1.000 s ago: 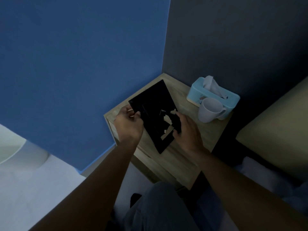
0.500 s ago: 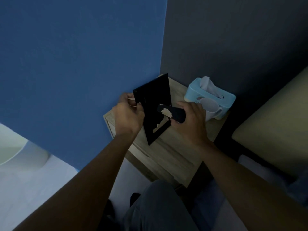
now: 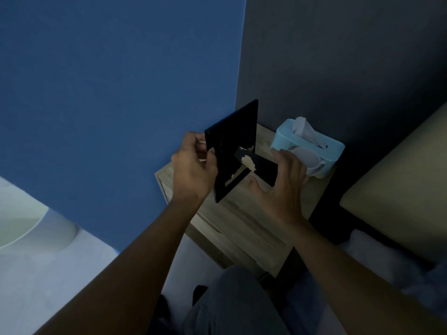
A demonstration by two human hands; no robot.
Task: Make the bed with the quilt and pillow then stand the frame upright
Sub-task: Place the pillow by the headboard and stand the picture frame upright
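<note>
A black picture frame [image 3: 232,139] is held nearly upright above the wooden bedside table [image 3: 244,226], its back turned toward me. My left hand [image 3: 193,170] grips the frame's left edge. My right hand [image 3: 283,182] holds the frame's black back stand [image 3: 258,165], which is swung out from the back and shows peeled, pale patches. The frame's lower corner hangs close over the tabletop; I cannot tell whether it touches.
A light blue tissue box [image 3: 312,141] and a white mug [image 3: 312,163] stand at the table's far right, just behind my right hand. Blue and dark grey walls meet behind the table. A beige headboard [image 3: 401,197] and white bedding [image 3: 377,252] lie at right.
The frame has gone from lying flat on the table to nearly upright. My right hand has pulled the back stand out away from the frame.
</note>
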